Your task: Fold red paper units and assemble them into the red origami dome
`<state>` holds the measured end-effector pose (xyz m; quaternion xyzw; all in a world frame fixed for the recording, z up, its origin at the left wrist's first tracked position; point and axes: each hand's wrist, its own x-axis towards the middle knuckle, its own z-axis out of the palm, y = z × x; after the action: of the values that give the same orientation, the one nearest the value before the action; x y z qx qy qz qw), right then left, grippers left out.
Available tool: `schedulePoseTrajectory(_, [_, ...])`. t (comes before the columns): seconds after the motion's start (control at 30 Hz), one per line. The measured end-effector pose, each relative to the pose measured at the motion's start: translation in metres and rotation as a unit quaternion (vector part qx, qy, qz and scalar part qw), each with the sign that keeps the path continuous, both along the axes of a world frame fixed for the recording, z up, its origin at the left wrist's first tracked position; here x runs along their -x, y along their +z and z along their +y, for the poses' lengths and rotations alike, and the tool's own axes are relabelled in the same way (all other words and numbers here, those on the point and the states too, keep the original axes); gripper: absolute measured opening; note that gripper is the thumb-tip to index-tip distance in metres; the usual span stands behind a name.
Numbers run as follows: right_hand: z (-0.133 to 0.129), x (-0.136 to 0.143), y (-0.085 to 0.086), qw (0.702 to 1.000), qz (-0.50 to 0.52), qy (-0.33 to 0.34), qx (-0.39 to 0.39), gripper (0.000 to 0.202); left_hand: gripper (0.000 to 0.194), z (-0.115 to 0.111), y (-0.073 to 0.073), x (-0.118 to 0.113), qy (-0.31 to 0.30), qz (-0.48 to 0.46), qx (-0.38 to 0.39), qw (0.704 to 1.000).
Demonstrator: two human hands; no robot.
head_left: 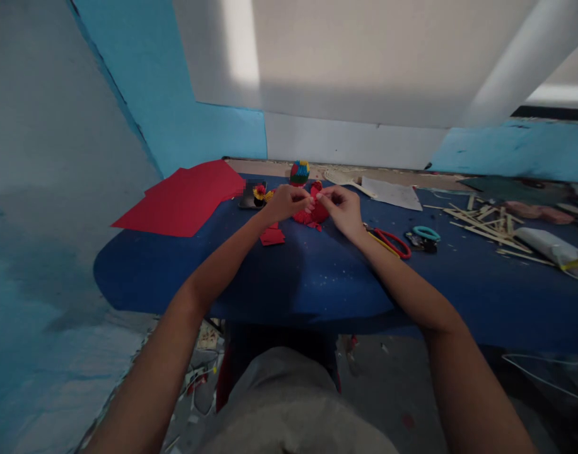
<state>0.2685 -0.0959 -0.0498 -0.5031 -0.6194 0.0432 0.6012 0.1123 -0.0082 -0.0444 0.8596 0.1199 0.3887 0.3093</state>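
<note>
My left hand (289, 203) and my right hand (341, 207) meet over the far middle of the blue table, fingertips pinched close together. A small piece of red paper seems to be between them, though its edges are hard to make out. Just below and behind the fingers lies a pile of small red folded paper pieces (319, 213). Cut red paper rectangles (272, 236) are stacked under my left wrist. Beyond the hands stands a small multicoloured ball-like piece (299, 172). A yellow and red flower-like piece (260, 193) rests by a phone (246, 200).
Large red sheets (184, 198) cover the table's left end. Right of my right wrist are red-handled scissors (393, 243) and a teal ring (426, 233). Thin wooden sticks (491, 224), a white sheet (391, 192) and a white packet (548, 246) lie farther right. A wall bounds the back.
</note>
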Motion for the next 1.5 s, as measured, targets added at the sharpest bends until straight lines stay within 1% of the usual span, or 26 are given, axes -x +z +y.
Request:
schedulePoseTrajectory(0.07, [0.001,0.003,-0.002,0.999,0.029,0.019,-0.004,0.014,0.021,-0.003,0.002,0.0,0.018,-0.008,-0.015,1.0])
schedulePoseTrajectory(0.13, [0.003,0.006,-0.005,0.997,0.066,0.045,-0.015,0.018,0.02,-0.009,0.005,0.0,0.054,-0.023,-0.029,0.998])
schedulePoseTrajectory(0.2, [0.006,0.008,-0.006,0.992,0.108,0.069,-0.012,0.025,0.023,-0.014,0.008,0.0,0.082,-0.036,-0.025,0.996])
schedulePoseTrajectory(0.23, [0.007,0.007,-0.007,0.988,0.132,0.082,0.0,0.031,0.025,-0.016,0.009,0.0,0.085,-0.04,-0.013,0.995])
schedulePoseTrajectory(0.33, [0.008,0.003,-0.005,0.968,0.199,0.141,0.06,0.052,0.025,-0.016,0.009,0.0,0.049,-0.036,0.042,0.997])
schedulePoseTrajectory(0.37, [0.008,0.0,-0.003,0.959,0.215,0.165,0.08,0.054,0.024,-0.014,0.009,0.0,0.037,-0.034,0.055,0.997])
schedulePoseTrajectory(0.43, [0.007,-0.005,0.0,0.946,0.221,0.208,0.113,0.052,0.023,-0.009,0.006,0.001,0.022,-0.033,0.068,0.997])
schedulePoseTrajectory(0.47, [0.006,-0.008,0.001,0.945,0.208,0.221,0.125,0.049,0.023,-0.006,0.004,0.001,0.014,-0.03,0.071,0.997])
schedulePoseTrajectory(0.53, [0.003,-0.012,0.003,0.954,0.149,0.22,0.136,0.042,0.02,-0.001,0.001,0.002,-0.014,-0.016,0.078,0.997])
schedulePoseTrajectory(0.63, [0.0,-0.014,0.004,0.976,0.044,0.176,0.117,0.03,0.019,0.0,0.002,0.003,-0.07,0.011,0.114,0.991])
schedulePoseTrajectory(0.67, [0.0,-0.014,0.004,0.982,0.017,0.159,0.098,0.026,0.02,-0.001,0.003,0.003,-0.083,0.016,0.136,0.987])
schedulePoseTrajectory(0.73, [-0.001,-0.015,0.005,0.991,-0.032,0.126,0.039,0.021,0.03,-0.005,0.007,0.005,-0.101,0.024,0.195,0.975])
schedulePoseTrajectory(0.8, [-0.003,-0.016,0.007,0.991,-0.091,0.1,-0.019,0.016,0.04,-0.008,0.011,0.007,-0.121,0.044,0.243,0.961])
schedulePoseTrajectory(0.87, [-0.005,-0.018,0.009,0.984,-0.147,0.089,-0.052,0.011,0.042,-0.009,0.012,0.01,-0.145,0.071,0.258,0.953])
schedulePoseTrajectory(0.93, [-0.007,-0.022,0.011,0.976,-0.183,0.088,-0.074,0.009,0.039,-0.007,0.011,0.012,-0.168,0.077,0.258,0.948])
schedulePoseTrajectory(1.03, [-0.008,-0.029,0.014,0.967,-0.212,0.099,-0.099,0.011,0.035,-0.004,0.009,0.012,-0.164,0.053,0.271,0.947])
schedulePoseTrajectory(1.13, [-0.007,-0.033,0.015,0.96,-0.238,0.115,-0.089,0.011,0.027,-0.002,0.008,0.01,-0.141,0.048,0.265,0.953])
schedulePoseTrajectory(1.2, [-0.006,-0.033,0.015,0.959,-0.247,0.116,-0.081,0.01,0.023,-0.003,0.008,0.009,-0.138,0.056,0.258,0.955])
schedulePoseTrajectory(1.27, [-0.005,-0.032,0.015,0.963,-0.237,0.11,-0.072,0.009,0.021,-0.005,0.009,0.008,-0.138,0.058,0.258,0.954])
schedulePoseTrajectory(1.33, [-0.004,-0.03,0.013,0.975,-0.19,0.105,-0.049,0.009,0.019,-0.006,0.009,0.008,-0.125,0.047,0.265,0.955])
schedulePoseTrajectory(1.43, [0.001,-0.027,0.008,0.991,-0.052,0.121,0.02,0.017,0.016,-0.007,0.009,0.008,-0.099,0.023,0.261,0.96])
schedulePoseTrajectory(1.5, [0.005,-0.026,0.003,0.985,0.036,0.145,0.085,0.022,0.014,-0.005,0.008,0.007,-0.089,0.011,0.248,0.965])
